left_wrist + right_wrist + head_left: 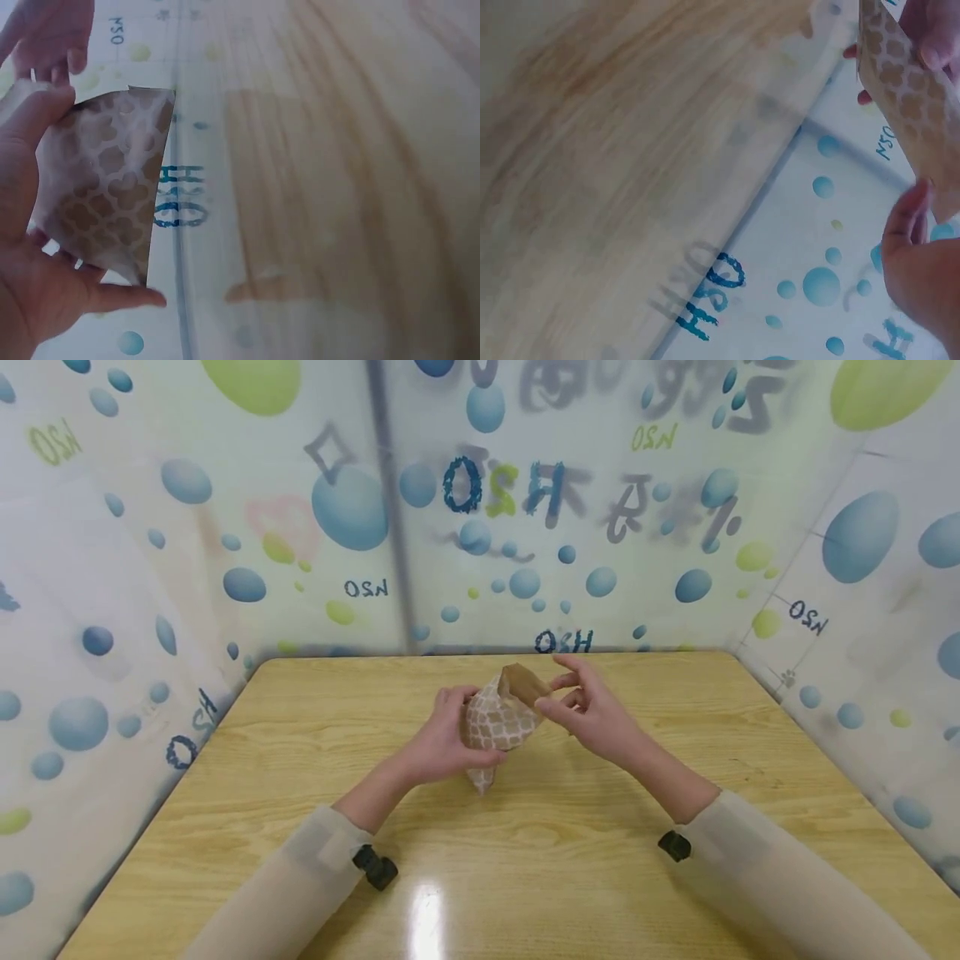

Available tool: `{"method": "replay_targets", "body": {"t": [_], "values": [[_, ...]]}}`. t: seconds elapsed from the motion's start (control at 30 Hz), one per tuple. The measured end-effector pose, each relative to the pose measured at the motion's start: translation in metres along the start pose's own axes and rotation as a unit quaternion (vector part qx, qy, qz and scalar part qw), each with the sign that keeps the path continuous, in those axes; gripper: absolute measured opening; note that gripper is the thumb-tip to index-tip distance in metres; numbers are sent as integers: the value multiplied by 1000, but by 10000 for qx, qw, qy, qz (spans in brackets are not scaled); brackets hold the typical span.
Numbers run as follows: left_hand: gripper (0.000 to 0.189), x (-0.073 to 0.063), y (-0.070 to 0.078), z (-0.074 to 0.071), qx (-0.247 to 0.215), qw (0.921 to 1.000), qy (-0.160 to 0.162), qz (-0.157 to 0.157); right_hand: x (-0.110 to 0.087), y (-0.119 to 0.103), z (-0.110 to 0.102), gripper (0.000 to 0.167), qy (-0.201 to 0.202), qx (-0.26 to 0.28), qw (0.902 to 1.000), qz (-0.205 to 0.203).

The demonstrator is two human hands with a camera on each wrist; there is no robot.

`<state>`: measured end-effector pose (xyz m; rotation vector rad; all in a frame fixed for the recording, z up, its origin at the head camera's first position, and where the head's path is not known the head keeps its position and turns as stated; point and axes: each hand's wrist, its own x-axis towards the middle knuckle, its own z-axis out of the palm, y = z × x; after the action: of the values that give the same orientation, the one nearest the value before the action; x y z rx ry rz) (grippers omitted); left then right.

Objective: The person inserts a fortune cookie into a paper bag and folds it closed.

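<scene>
A brown paper bag [498, 720] with a white lattice print is held tilted above the table, its brown inside showing at the open mouth. My left hand [450, 739] grips the bag from the left, with the thumb low on the near side. At the mouth's right edge, my right hand [592, 710] pinches the rim with thumb and forefinger while the other fingers stand away. In the left wrist view the printed face of the bag [105, 180] shows beside the left palm. The right wrist view has right fingertips against the edge of the bag [907, 82].
A wood-grain table [525, 860] lies beneath both hands, with a bright glare near its front. Behind and at the sides hangs a white sheet [480, 593] printed with blue and green dots and lettering. Dark wrist devices [375, 867] sit on both sleeves.
</scene>
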<state>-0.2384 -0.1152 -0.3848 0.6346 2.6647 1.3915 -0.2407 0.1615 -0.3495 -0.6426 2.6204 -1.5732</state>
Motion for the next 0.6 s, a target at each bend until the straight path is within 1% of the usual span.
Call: {"method": "replay_targets", "body": {"t": [0.1,0.17,0.23,0.3,0.37,0.43,0.5,0.6], "values": [[101,3,4,7,-394,9988,216,-170,-1,2,8,95,-416,205,9988,139],[100,4,7,12,-649,9973,269,-228,-1,2,13,96,-460,183,9987,120],[100,5,10,16,-819,9961,252,-225,-1,1,17,89,-335,163,9993,12],[98,5,11,17,-891,9956,225,-177,-1,0,18,77,-145,93,9998,-113],[91,5,11,16,-1066,9940,225,-111,-1,0,17,62,-14,34,9998,-220],[82,5,10,12,-1241,9919,267,25,-1,1,13,50,7,-28,9995,-311],[70,5,10,8,-1412,9892,314,225,-2,3,10,41,-60,-66,9993,-376],[54,6,9,4,-1640,9848,298,494,-2,5,6,34,-185,-123,9989,-402]]}}
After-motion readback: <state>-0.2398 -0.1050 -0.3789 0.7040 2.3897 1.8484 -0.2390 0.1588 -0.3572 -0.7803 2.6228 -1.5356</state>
